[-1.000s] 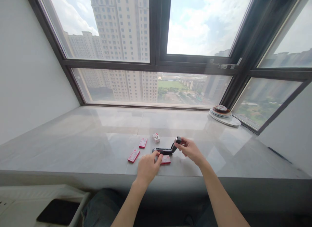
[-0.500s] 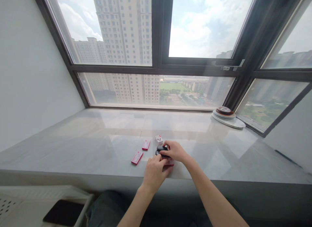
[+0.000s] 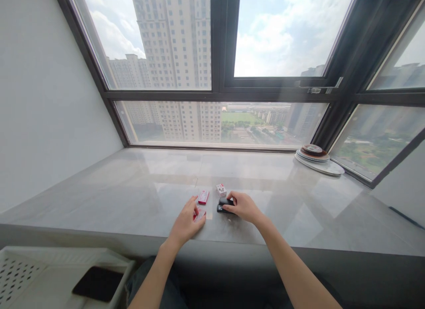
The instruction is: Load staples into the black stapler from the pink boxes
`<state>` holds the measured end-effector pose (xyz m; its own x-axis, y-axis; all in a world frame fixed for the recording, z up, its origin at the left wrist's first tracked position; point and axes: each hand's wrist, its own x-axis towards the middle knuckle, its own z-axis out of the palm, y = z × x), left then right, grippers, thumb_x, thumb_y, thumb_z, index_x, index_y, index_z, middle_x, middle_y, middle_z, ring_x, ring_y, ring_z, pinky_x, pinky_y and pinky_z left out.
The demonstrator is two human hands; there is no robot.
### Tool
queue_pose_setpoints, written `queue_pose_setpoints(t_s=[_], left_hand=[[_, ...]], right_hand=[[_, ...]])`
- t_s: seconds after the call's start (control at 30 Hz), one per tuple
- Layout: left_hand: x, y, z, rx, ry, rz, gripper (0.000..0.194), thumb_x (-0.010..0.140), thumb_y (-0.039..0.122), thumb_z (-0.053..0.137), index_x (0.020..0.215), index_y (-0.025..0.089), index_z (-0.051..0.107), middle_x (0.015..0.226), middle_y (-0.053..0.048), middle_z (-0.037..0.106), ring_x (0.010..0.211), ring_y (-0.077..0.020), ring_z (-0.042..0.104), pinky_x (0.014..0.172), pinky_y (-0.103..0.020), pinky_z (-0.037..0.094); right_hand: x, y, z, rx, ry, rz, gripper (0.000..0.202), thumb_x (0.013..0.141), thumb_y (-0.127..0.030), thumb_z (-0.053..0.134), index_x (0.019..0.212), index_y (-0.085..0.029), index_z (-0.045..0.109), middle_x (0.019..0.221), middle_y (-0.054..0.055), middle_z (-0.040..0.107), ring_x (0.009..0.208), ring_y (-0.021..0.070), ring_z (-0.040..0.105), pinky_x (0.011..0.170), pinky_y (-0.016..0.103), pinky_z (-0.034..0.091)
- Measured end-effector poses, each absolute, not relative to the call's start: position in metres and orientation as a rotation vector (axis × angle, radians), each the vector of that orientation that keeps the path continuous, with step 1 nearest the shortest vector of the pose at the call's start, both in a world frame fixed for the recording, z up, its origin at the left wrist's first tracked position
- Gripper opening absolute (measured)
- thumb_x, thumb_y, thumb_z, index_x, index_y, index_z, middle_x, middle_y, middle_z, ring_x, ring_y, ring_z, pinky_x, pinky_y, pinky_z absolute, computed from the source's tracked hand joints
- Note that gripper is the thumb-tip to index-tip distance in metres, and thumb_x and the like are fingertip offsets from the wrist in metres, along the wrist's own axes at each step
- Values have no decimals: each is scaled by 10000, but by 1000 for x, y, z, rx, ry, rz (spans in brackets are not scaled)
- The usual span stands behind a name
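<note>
My right hand [image 3: 244, 206] is closed on a small black stapler [image 3: 226, 206], which rests on the pale stone sill. To its left, my left hand [image 3: 186, 222] has its thumb and fingers around a flat red-and-white packet [image 3: 199, 215], close to the sill surface. Just beyond that hand lies another flat packet [image 3: 203, 197] with a red edge. Behind the stapler stands a small white box [image 3: 221, 190] with red and dark print. Whatever lies beneath my left hand is hidden.
The glossy sill [image 3: 99, 202] runs along a dark-framed window. A stack of plates [image 3: 315, 160] sits in the far right corner. Below the sill's front edge at left is a white plastic basket [image 3: 49, 273] with a black flat object [image 3: 98, 283] in it.
My left hand has moved left, away from the stapler, with a red-and-white packet in it. It now covers where another packet lay. My right hand stays on the stapler.
</note>
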<state>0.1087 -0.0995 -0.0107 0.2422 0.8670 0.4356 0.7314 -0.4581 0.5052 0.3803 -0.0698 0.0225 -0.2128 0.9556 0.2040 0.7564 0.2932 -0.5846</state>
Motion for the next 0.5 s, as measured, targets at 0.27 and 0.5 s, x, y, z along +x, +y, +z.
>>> queue_pose_setpoints(t_s=[0.27, 0.5], left_hand=[[162, -78, -33, 2324, 1576, 1020, 663, 964, 374, 483, 1567, 209, 262, 1614, -116, 314, 1520, -270, 220, 1206, -452, 266], [225, -58, -35, 2437, 1699, 1067, 579, 1035, 376, 340, 1576, 196, 234, 1579, -170, 359, 1503, -322, 239, 1183, -587, 237]], right_hand=[[388, -82, 29, -1565, -2013, 490, 212, 822, -381, 656, 928, -226, 755, 589, -29, 560, 565, 132, 474, 542, 244, 240], [398, -100, 8, -1624, -1707, 635, 575, 904, -653, 480, 697, -163, 700, 518, 4, 530, 548, 166, 500, 540, 250, 328]])
